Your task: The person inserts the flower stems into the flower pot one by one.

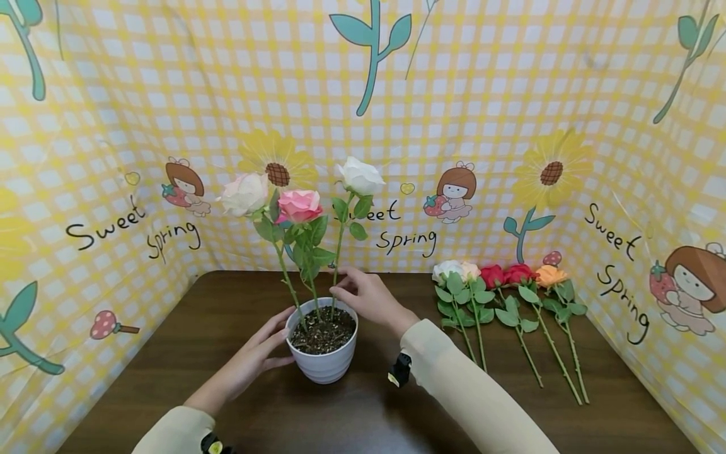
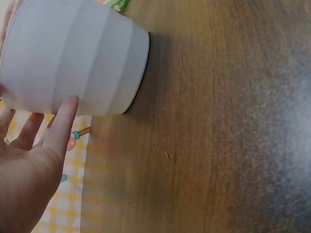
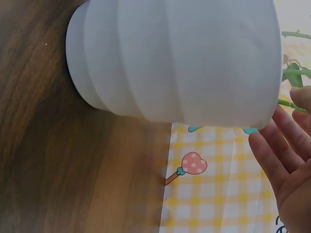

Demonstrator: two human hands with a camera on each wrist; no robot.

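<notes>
A white ribbed flower pot (image 1: 323,366) filled with dark soil (image 1: 322,334) stands upright on the table. Three artificial roses rise from it: a pale cream rose (image 1: 245,194), a pink rose (image 1: 300,206) and a white rose (image 1: 362,176), the tallest. My left hand (image 1: 258,353) rests against the pot's left side, its thumb (image 2: 63,121) laid along the wall and the other fingers partly hidden behind. My right hand (image 1: 371,299) pinches the white rose's green stem (image 3: 291,105) between thumb and fingers, just above the rim on the right.
On the right side of the brown table (image 1: 397,403) several cut roses lie in a row: a white one (image 1: 448,270), a cream one, red ones (image 1: 520,273) and an orange one (image 1: 549,275). A yellow checked cloth (image 1: 488,113) hangs around the back and sides.
</notes>
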